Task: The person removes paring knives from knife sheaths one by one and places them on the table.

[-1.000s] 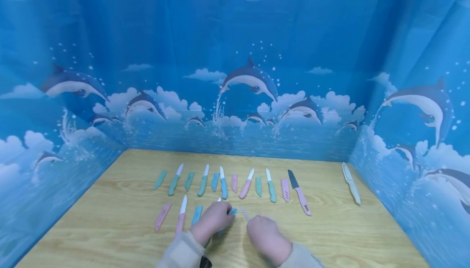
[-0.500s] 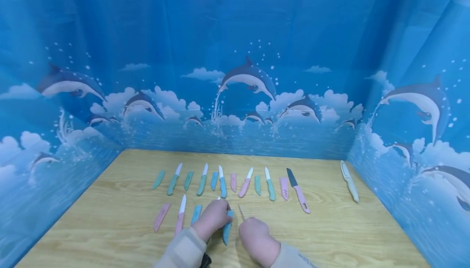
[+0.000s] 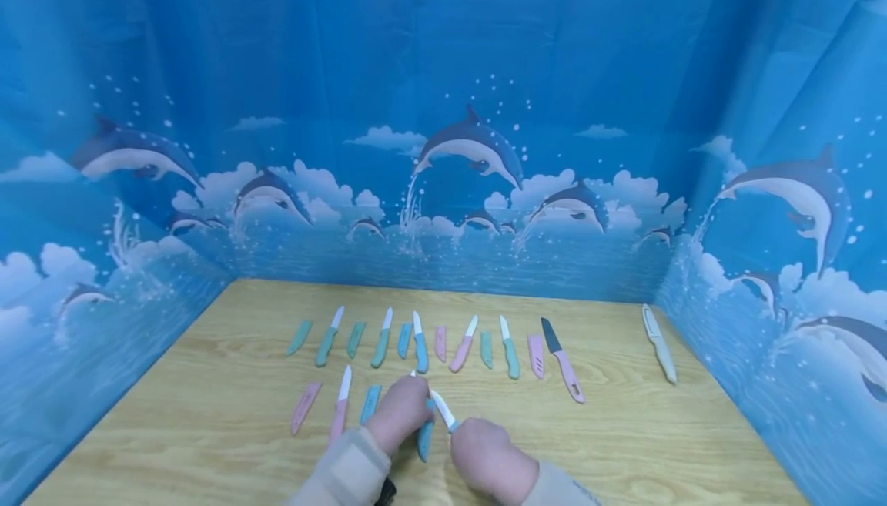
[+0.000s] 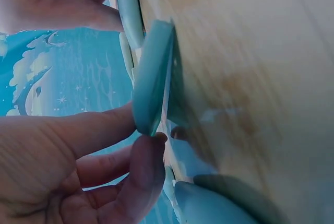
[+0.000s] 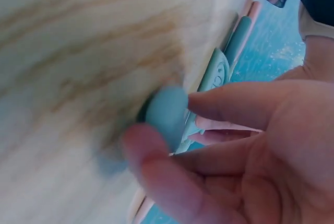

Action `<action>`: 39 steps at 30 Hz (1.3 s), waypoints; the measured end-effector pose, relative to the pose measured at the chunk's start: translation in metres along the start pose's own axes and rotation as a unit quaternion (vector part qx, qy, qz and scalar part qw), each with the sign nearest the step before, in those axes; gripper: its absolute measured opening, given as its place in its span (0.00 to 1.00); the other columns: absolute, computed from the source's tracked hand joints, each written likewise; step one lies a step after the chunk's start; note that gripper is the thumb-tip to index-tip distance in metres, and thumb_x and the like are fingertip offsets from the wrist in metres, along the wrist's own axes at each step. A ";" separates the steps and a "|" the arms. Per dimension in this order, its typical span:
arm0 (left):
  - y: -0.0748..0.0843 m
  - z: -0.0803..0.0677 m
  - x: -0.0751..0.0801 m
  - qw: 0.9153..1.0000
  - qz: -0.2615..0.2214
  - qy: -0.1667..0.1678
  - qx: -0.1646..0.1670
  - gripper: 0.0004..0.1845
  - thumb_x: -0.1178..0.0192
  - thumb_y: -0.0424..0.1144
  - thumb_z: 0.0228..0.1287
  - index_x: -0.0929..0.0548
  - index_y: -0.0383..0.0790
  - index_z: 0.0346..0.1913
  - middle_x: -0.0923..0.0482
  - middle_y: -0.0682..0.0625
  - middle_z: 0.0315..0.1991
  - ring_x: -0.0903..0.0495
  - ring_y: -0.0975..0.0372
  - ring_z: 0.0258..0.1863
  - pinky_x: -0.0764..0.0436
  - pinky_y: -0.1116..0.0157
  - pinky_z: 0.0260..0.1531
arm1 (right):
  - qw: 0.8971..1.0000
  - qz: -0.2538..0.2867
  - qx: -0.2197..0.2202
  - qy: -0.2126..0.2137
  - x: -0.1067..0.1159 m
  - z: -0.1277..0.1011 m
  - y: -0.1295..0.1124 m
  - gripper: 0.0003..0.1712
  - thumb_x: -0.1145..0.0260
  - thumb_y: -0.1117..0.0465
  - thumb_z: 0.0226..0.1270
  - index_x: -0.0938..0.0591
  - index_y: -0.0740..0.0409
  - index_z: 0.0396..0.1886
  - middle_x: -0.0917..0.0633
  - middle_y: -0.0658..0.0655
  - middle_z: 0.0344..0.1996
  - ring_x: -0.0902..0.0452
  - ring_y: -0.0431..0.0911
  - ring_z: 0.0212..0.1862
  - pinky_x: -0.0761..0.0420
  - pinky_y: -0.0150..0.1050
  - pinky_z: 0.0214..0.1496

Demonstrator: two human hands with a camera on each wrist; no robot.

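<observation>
Blue sheath (image 3: 425, 438): near centre of the wooden table (image 3: 658, 444), pinched in the left hand (image 3: 400, 412), just left of the right hand (image 3: 485, 456). White-bladed knife (image 3: 443, 410): blue handle gripped by the right hand, blade tip pointing far-left at the sheath, hands close together. Beyond: far row of knives and sheaths (image 3: 443, 344); cream knife (image 3: 659, 343) far right.

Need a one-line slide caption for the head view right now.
Left hand holds a blue sheath, right hand a white-bladed knife, above the wooden table.

head: high, looking down, far | wrists: close on hands (image 3: 443, 433)
</observation>
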State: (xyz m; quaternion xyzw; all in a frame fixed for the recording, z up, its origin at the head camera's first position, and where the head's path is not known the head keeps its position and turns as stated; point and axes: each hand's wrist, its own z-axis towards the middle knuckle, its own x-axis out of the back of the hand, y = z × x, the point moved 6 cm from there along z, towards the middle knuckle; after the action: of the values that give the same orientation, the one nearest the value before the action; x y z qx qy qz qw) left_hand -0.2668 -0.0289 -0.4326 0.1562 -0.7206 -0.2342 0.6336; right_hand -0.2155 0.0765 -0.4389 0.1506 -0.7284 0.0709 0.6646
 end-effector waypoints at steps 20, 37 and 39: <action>-0.005 0.005 0.002 0.999 0.033 0.010 0.012 0.08 0.31 0.30 0.52 0.22 0.34 0.27 0.24 0.47 0.24 0.25 0.57 0.25 0.21 0.60 0.31 | 0.980 0.194 0.018 -0.026 0.002 0.010 0.004 0.15 0.34 0.64 0.57 0.29 0.54 0.15 0.31 0.44 0.05 0.41 0.32 0.06 0.36 0.25 0.10; -0.004 0.008 0.004 0.999 0.039 0.010 0.002 0.06 0.34 0.28 0.53 0.22 0.32 0.30 0.24 0.45 0.25 0.24 0.56 0.26 0.20 0.59 0.32 | 0.990 0.143 -0.006 0.020 0.023 0.014 0.025 0.26 0.36 0.45 0.65 0.17 0.68 0.37 0.15 0.61 0.27 0.19 0.52 0.29 0.19 0.43 0.30; -0.004 0.009 0.003 0.999 0.039 0.009 0.004 0.05 0.35 0.28 0.54 0.22 0.33 0.30 0.25 0.45 0.25 0.25 0.56 0.26 0.20 0.59 0.31 | 0.991 0.132 -0.030 0.021 0.028 0.016 0.037 0.34 0.37 0.42 0.66 0.21 0.70 0.53 0.15 0.67 0.42 0.17 0.59 0.40 0.17 0.51 0.38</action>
State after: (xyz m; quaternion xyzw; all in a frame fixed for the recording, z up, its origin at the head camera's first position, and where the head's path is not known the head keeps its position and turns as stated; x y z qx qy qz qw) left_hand -0.2764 -0.0325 -0.4324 0.1328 -0.7214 -0.2048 0.6480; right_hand -0.2444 0.1028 -0.4092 0.0314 -0.7296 0.1397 0.6687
